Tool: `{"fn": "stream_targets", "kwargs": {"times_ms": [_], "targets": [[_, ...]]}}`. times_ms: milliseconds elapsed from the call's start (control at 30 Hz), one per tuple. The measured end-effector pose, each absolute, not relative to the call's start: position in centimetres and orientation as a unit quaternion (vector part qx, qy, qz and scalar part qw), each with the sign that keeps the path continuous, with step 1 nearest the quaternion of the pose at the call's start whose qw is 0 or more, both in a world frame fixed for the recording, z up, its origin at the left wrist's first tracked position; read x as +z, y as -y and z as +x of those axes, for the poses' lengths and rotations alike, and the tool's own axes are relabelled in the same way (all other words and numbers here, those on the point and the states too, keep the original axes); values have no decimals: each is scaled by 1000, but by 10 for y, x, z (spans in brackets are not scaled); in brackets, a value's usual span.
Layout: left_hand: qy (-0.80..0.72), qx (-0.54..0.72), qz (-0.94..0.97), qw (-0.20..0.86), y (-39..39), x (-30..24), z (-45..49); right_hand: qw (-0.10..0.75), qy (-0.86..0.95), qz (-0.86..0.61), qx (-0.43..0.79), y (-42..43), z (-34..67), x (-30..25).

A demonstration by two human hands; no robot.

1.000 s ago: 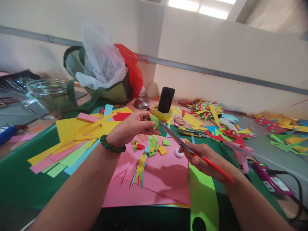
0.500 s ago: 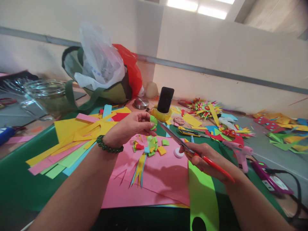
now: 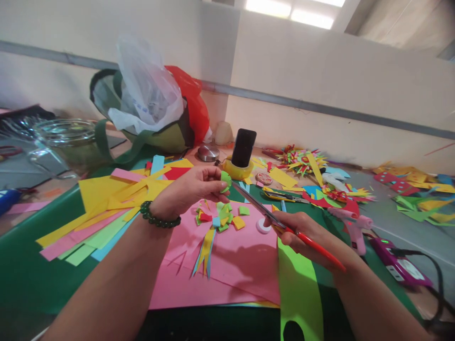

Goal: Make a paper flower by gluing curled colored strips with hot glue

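Between the thumb and fingers of my left hand (image 3: pixel 204 185) is a small green paper piece (image 3: pixel 225 182) with a rounded edge. My right hand (image 3: pixel 302 232) grips red-handled scissors (image 3: pixel 261 208), their blades pointing up and left, the tips close to the green piece. Below my hands lies a pink paper sheet (image 3: pixel 231 270). On it rests a paper figure (image 3: pixel 206 246) made of yellow, blue, green and red strips with pointed ends. A yellow square (image 3: pixel 239 222) and a green square (image 3: pixel 243 210) of paper lie beside it, along with a white round roll (image 3: pixel 263 226).
Coloured paper strips (image 3: pixel 106 203) are heaped at left. A phone (image 3: pixel 244 147) leans on a yellow tape holder (image 3: pixel 236 169). A cutter knife (image 3: pixel 284 195), a pink glue gun (image 3: pixel 355 227) and a purple power strip (image 3: pixel 400 263) lie at right. A bag (image 3: pixel 167 139) and glass mug (image 3: pixel 71 147) stand behind.
Both hands keep nearly the same pose with the green piece and the scissors. The whole view shifts very slightly. A small red light now shows on the glue gun.
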State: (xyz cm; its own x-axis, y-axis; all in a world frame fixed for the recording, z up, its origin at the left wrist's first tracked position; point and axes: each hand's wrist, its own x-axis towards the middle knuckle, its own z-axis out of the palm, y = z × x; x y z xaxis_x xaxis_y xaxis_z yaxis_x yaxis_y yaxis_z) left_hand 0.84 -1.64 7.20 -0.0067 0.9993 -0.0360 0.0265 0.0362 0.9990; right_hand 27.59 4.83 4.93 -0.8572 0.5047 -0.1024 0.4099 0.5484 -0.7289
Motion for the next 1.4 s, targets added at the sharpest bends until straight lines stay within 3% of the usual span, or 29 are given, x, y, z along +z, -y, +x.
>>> {"fn": "stream_targets", "kwargs": {"times_ms": [467, 967, 1400], "targets": [[-511, 482, 518, 489, 17, 72, 6, 61, 868, -265, 415, -50, 277, 46], [-521, 495, 478, 504, 19, 74, 2, 98, 899, -232, 358, -49, 282, 53], [-520, 499, 481, 500, 16, 73, 2, 58, 886, -224, 402, -54, 279, 47]]}}
